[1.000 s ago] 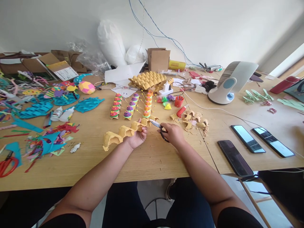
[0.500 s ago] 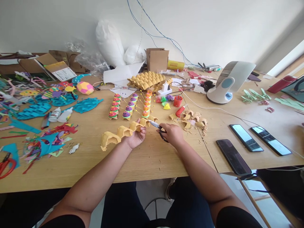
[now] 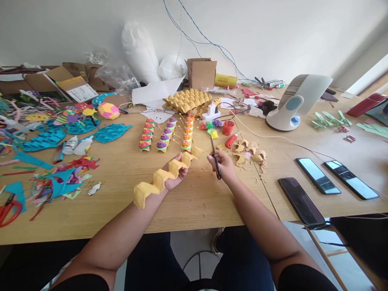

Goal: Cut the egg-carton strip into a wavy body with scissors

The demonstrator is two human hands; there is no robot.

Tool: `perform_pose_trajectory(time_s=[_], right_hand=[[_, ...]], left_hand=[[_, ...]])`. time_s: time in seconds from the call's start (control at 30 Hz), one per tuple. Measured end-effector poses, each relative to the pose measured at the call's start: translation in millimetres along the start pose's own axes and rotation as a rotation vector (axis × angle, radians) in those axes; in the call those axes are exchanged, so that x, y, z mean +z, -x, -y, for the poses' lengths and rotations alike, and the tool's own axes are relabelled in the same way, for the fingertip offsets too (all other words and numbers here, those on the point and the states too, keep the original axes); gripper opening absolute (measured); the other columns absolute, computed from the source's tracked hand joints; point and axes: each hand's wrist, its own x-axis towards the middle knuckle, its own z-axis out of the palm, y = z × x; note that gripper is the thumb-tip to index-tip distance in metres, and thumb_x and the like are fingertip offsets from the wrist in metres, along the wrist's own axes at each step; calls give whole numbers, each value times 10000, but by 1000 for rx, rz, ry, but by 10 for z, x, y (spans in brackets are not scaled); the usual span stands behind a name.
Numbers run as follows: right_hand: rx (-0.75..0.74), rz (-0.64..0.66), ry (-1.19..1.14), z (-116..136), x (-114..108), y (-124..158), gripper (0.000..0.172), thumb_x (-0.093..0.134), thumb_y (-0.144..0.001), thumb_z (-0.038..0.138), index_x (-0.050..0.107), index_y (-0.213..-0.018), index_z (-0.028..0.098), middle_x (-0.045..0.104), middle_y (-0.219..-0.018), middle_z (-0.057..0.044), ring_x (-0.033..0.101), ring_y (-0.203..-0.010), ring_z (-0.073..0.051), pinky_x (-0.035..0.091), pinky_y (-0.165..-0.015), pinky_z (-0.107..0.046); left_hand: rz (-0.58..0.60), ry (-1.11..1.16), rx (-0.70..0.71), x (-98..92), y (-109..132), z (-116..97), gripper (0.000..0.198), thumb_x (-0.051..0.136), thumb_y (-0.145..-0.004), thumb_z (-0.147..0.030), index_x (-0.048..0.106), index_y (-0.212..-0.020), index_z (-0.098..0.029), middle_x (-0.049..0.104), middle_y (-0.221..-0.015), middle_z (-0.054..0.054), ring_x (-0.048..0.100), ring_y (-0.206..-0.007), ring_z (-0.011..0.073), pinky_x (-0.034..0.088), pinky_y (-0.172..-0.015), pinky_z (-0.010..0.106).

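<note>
Yellow egg-carton strip (image 3: pixel 159 178) hangs slanted over the near desk (image 3: pixel 194 202). The left hand (image 3: pixel 174 182) closes its grip around the strip's far end, steadying it. The right hand (image 3: pixel 226 166), just to its right, grips scissors (image 3: pixel 214 152) with the blades pointing away.

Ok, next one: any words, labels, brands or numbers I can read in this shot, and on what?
No text can be read.
White label on the cardboard box: print too small.
Yellow tube by the wall: marks blurred.
Glue bottles: labels blurred.
Egg-carton strip in the left hand and scissors in the right hand: no print visible.
</note>
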Motion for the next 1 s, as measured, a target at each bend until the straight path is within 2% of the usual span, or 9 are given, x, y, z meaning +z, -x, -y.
perform_pose_trajectory(time_s=[0.1,0.23,0.37,0.47,0.6,0.8,0.9,1.0], right_hand=[[65,83,-272,34,18,11,457,640,-839,687,536,-904,246,543,-646,57,526,-570,-124,424,-572,-259],[189,147,-493,7,33,1,491,673,-817,682,536,-989,244,642,-771,25,595,-657,-126,445,-585,-251],[266,145,-631,-19,45,-31,529,832,-710,548,526,-1003,230,697,-840,0,655,-728,-137,451,-596,-240],[296,135,-664,0,57,-37,521,879,-669,430,531,-995,222,700,-845,5,657,-720,-121,448,-610,-231],[267,123,-678,20,89,-20,494,890,-654,341,543,-986,224,628,-806,48,650,-711,-113,420,-599,-227],[154,79,-609,-72,124,-32,450,867,-674,351,544,-963,229,587,-777,67,595,-639,-99,388,-576,-239],[129,67,-581,-106,118,-48,447,856,-676,352,545,-973,232,590,-765,67,581,-637,-101,390,-586,-244],[118,67,-580,-107,114,-50,437,849,-684,348,543,-973,233,589,-767,68,569,-637,-98,399,-601,-249]], left_hand=[[-8,-150,42,-24,-20,25,236,569,-991,-354,705,-1122,-211,655,-764,18,554,-550,99,470,-461,188],[70,-352,128,-49,-8,36,322,703,-878,-449,713,-1167,-307,678,-856,35,609,-616,140,460,-480,228],[110,-449,162,6,63,28,417,747,-822,-505,697,-1200,-337,700,-863,42,640,-641,174,461,-519,258],[112,-458,197,65,107,42,431,762,-810,-496,692,-1202,-331,704,-865,35,661,-661,185,473,-552,272],[111,-423,245,116,119,109,459,797,-796,-446,678,-1216,-303,715,-909,27,668,-687,173,499,-592,277],[162,-371,246,62,52,227,547,820,-799,-383,603,-1284,-251,732,-936,36,674,-701,150,518,-614,250],[173,-410,252,-8,22,251,672,826,-805,-354,509,-1387,-243,733,-895,27,683,-705,143,523,-637,237],[192,-433,212,-47,10,253,757,828,-798,-422,465,-1437,-239,737,-884,28,688,-688,147,527,-623,235]])
